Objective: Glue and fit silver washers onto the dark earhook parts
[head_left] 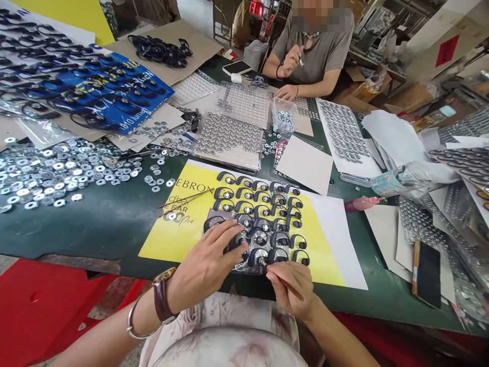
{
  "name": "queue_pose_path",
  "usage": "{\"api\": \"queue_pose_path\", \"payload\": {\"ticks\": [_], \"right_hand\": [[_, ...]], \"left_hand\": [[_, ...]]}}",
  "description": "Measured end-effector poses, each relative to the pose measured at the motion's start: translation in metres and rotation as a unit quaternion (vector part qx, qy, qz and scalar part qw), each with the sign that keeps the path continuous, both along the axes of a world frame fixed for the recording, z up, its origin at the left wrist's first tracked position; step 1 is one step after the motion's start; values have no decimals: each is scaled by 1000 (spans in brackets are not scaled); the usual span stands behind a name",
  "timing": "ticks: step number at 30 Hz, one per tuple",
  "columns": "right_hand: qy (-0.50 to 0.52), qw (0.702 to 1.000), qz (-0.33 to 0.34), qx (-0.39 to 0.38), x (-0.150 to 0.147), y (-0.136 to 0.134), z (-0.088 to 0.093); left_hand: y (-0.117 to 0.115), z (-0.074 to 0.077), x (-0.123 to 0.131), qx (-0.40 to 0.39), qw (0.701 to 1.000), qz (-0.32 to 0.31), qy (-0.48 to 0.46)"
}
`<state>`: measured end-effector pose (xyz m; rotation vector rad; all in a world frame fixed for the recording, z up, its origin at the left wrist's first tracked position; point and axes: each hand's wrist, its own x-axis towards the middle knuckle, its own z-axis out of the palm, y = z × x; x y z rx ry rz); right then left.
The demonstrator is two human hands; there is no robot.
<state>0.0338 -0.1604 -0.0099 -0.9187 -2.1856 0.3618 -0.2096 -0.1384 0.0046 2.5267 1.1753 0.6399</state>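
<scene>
On a yellow and white printed sheet (324, 255) lie rows of black ear-hook pieces (244, 207), each a curved hook with a round silvery centre. Some of them sit over a clear plastic sheet at the near side. My left hand (210, 257) rests on the near left pieces, fingers stretched out and holding nothing that I can see. Between the fingers of my right hand (292, 288) is a slim brown-handled tool (292, 289). Its tip reaches the round centre of a near-edge ear-hook piece (261, 257). A pair of tweezers (185, 199) lies on the sheet's left part.
Loose metal washers (57, 171) are heaped on the green table (114, 224) at left. Behind the sheet stand trays of silvery rings (229, 135) and a cardboard square (305, 163). A pink bottle (361, 204) and phone (427, 272) lie right. A co-worker (317, 56) sits opposite.
</scene>
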Motion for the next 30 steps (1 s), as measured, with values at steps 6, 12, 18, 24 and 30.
{"api": "queue_pose_path", "payload": {"ticks": [6,12,18,24,30], "right_hand": [[12,996,-43,-83,3,6,0],[107,958,-60,-260,8,1,0],[349,863,-150,-333,21,55,26],[171,941,-116,-268,-12,186,32],[140,961,-48,-235,-86,259,16]], "left_hand": [[-6,-5,29,-3,996,-84,38],[-6,-10,44,93,987,-109,69],[1,-1,59,128,975,-154,97],[8,1,54,45,995,-92,22],[2,21,33,-25,999,-43,-3]]}}
